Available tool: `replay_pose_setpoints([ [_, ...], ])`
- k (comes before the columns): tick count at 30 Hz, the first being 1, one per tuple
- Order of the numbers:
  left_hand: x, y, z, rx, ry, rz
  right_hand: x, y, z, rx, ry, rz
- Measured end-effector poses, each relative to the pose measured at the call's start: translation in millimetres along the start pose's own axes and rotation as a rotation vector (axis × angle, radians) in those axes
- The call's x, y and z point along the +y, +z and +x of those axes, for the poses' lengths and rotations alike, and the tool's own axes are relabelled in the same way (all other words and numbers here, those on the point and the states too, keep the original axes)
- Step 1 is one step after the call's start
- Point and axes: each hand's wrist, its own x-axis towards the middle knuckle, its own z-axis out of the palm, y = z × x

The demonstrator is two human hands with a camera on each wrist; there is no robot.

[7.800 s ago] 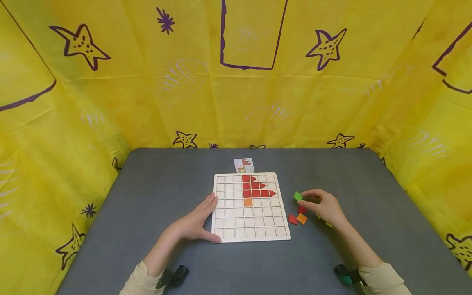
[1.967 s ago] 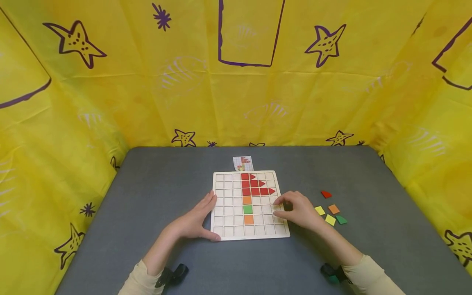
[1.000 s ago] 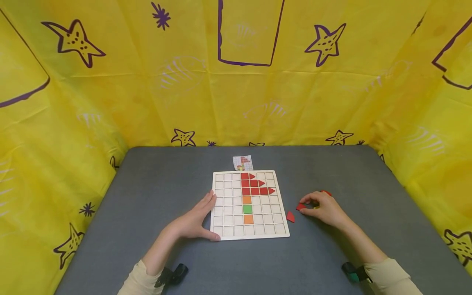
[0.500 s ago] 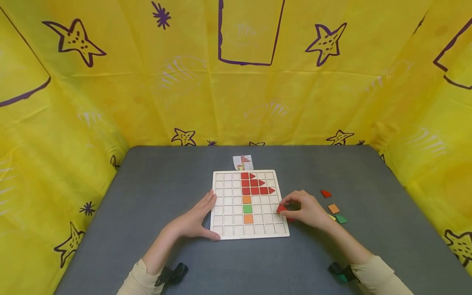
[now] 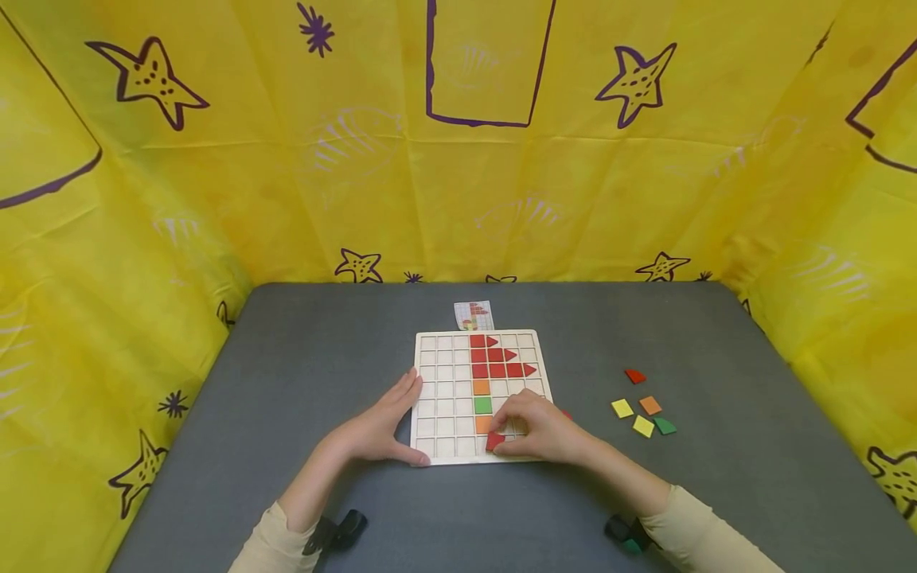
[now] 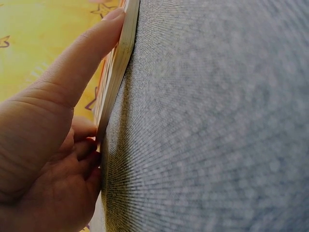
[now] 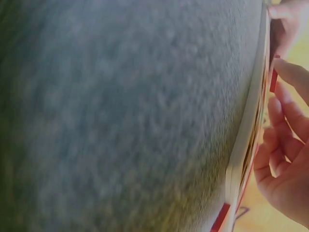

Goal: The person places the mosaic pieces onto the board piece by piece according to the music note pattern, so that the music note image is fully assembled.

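A pale gridded board [image 5: 444,407] lies flat on the grey table. Red tiles [image 5: 497,370] form three rows in it, the far-right ones pointed. Orange [image 5: 481,387], green [image 5: 483,405] and another orange tile run down one column below. My left hand [image 5: 376,430] rests along the board's left edge, its thumb [image 6: 91,53] on the near corner. My right hand [image 5: 548,430] pinches a red tile [image 5: 495,442] between thumb and fingers over the board's near row, right of that column. In the right wrist view this red tile [image 7: 274,77] is seen edge-on at the fingertips.
A small printed card [image 5: 475,315] lies behind the board. Right of it are a red tile [image 5: 634,376], an orange tile [image 5: 650,406], a green tile [image 5: 665,426] and two yellow tiles [image 5: 622,408]. Another red tile [image 7: 220,218] lies beside the board's right edge, mostly hidden in the head view.
Green and orange tiles have joined the column since the oldest frame. My right hand has picked up a red tile and carried it left over the board. My left hand has stayed put.
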Motion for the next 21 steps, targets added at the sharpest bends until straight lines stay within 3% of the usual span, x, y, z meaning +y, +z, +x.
replay_pose_setpoints([
  [9,0.0,-0.1,-0.3,0.006,0.003,-0.007,-6.6,7.1,4.8,-0.038,-0.039,-0.051],
  [21,-0.2,0.1,0.5,0.009,0.005,-0.022,-5.9,6.7,3.4,-0.007,-0.033,-0.066],
])
